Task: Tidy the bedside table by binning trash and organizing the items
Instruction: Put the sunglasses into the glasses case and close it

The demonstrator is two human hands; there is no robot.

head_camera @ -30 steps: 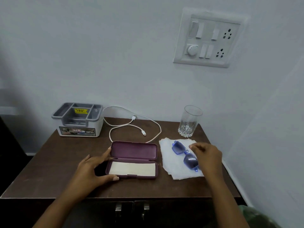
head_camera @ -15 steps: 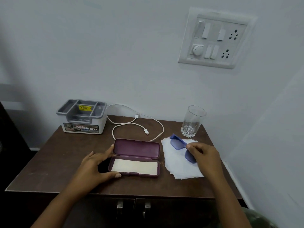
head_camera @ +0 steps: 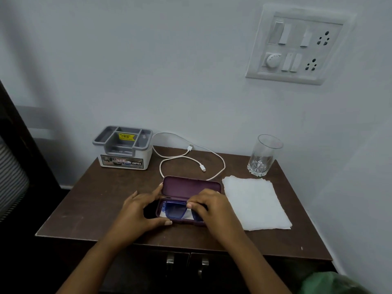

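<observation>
My left hand sat just left of the frame's centre, thumb along the near edge and fingers curled round the left end of the plum-coloured oblong hard plastic glasses case, clamped on it. The case lay open in the lower middle of the frame on the dark brown wooden bedside table, its lid tipped back toward the wall. My right hand was just right of centre, over the right half of the case's tray, fingers bent down and pinching the blue-framed, blue-lensed plastic sunglasses. These lay inside the tray on its pale lining; one lens showed between my hands, the rest was hidden under my fingers. Just right of the case a white rectangular paper tissue lay flat on the table, beside my right hand. Above the tissue, toward the right, a clear cut-base drinking glass stood upright near the table's back edge. A thin white charging cable looped above the case, one plug lying just above the lid. Whether the loop touched the lid I could not tell. Left of the cable, at the table's back left corner, stood a white plastic organiser box with a grey compartmented top. A white wall switch panel hung at the upper right, and two metal door handles showed at bottom centre
</observation>
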